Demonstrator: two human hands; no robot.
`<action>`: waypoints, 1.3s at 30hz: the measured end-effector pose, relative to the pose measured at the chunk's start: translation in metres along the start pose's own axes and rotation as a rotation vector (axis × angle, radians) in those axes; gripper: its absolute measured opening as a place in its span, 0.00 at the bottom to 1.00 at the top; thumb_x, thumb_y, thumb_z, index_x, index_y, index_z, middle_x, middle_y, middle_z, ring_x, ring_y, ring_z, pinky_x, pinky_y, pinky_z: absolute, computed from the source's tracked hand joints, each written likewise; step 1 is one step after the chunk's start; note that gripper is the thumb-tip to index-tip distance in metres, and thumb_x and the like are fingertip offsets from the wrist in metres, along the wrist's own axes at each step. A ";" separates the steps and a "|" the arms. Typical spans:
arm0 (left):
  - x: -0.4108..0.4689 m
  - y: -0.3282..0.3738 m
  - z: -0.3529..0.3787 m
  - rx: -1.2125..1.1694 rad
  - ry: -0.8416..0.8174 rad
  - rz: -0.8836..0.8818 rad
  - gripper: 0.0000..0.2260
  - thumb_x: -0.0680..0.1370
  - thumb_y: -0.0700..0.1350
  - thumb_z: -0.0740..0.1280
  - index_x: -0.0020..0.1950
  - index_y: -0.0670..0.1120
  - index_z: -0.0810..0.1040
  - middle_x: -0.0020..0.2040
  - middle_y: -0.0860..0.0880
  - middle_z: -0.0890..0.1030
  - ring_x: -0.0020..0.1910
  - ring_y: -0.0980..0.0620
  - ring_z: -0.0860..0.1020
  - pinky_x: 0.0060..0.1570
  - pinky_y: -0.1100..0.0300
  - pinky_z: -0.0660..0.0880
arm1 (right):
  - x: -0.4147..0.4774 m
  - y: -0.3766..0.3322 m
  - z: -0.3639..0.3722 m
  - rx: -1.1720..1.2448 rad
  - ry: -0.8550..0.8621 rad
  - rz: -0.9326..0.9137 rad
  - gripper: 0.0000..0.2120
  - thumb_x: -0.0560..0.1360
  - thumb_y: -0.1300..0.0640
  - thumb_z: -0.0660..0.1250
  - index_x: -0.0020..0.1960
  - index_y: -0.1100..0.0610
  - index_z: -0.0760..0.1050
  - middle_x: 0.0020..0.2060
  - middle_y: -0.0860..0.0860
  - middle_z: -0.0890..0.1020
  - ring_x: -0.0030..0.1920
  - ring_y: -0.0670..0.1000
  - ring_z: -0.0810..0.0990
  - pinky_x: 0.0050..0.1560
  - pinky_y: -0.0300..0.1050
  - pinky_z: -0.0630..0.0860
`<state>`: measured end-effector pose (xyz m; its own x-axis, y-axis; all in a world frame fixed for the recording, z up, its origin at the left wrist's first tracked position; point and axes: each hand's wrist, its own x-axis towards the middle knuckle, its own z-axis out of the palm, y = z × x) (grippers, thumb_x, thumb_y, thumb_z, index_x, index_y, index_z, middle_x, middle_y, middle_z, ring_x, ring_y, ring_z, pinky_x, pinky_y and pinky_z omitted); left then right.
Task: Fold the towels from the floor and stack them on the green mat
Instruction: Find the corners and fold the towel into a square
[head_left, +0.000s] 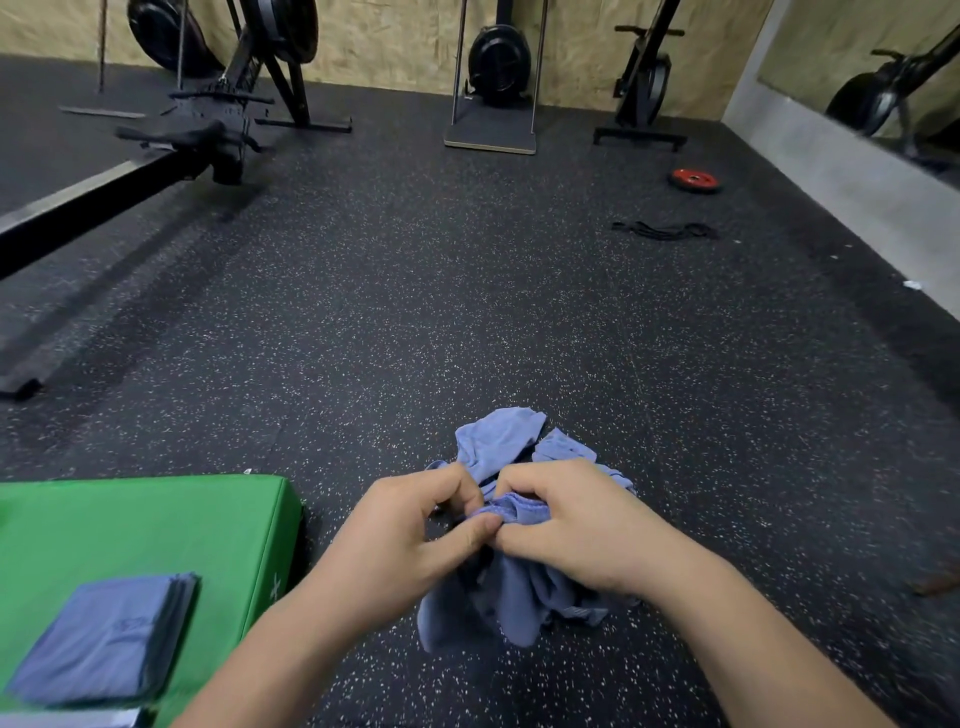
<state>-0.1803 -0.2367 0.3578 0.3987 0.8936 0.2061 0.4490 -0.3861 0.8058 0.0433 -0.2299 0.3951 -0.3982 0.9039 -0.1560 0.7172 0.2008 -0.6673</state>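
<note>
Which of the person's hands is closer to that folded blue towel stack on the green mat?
The left hand. It grips the crumpled blue towel on the side facing the folded blue towel stack on the green mat; the right hand grips it farther away.

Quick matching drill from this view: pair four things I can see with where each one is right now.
1 crumpled towel
2 folded towels
3 red weight plate
4 green mat

A on the green mat
B far right floor, near the wall
C pinched in left hand and right hand
D near left floor

Pairs: 1-C, 2-A, 3-B, 4-D
</note>
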 end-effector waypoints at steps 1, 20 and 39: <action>0.000 0.000 -0.001 0.001 0.004 0.004 0.09 0.81 0.49 0.76 0.43 0.52 0.79 0.41 0.55 0.84 0.43 0.53 0.81 0.49 0.53 0.78 | 0.000 -0.001 -0.001 0.005 0.012 -0.003 0.07 0.76 0.46 0.74 0.45 0.46 0.78 0.39 0.47 0.83 0.39 0.47 0.78 0.41 0.48 0.74; 0.003 -0.039 0.010 0.284 -0.042 0.049 0.14 0.81 0.62 0.67 0.46 0.54 0.81 0.43 0.60 0.80 0.45 0.61 0.78 0.49 0.54 0.77 | -0.005 0.001 -0.015 -0.001 0.260 0.004 0.12 0.74 0.50 0.72 0.40 0.54 0.71 0.31 0.52 0.75 0.33 0.50 0.68 0.37 0.52 0.71; 0.007 -0.083 -0.022 0.416 -0.128 -0.233 0.11 0.78 0.58 0.76 0.39 0.65 0.78 0.37 0.62 0.83 0.38 0.62 0.80 0.42 0.58 0.79 | -0.011 0.025 -0.050 0.038 0.759 0.140 0.07 0.76 0.59 0.72 0.43 0.57 0.75 0.32 0.53 0.77 0.33 0.49 0.70 0.37 0.46 0.71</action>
<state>-0.2323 -0.1931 0.3042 0.3332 0.9418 -0.0443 0.8085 -0.2613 0.5273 0.0942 -0.2157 0.4163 0.2060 0.9340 0.2919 0.7064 0.0644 -0.7049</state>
